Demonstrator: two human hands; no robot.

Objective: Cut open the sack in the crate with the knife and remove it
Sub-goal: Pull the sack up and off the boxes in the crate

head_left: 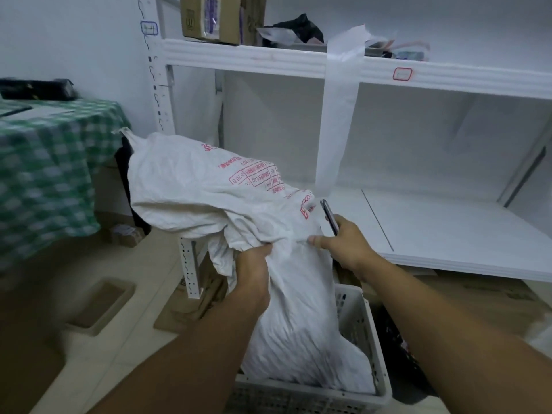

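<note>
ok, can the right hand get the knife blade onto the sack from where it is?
Probably yes. The right hand already pinches the sack with its thumb, and the knife in the same grip points up beside the cloth. Nothing lies between, but that hand would have to let go of the sack first.

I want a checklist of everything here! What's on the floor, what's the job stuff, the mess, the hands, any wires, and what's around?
Surface: tiled floor, with flattened cardboard lying on it.
Job's things: white sack with red print, its lower end in the white perforated crate, upper part pulled up and out; knife in the right hand.
Clutter: shallow cardboard tray on the floor.
Grips: left hand bunches the sack; right hand pinches the sack and holds the knife.
Cables: nothing seen.
Surroundings: white shelving, cardboard box on top, green checked cloth at left.
</note>
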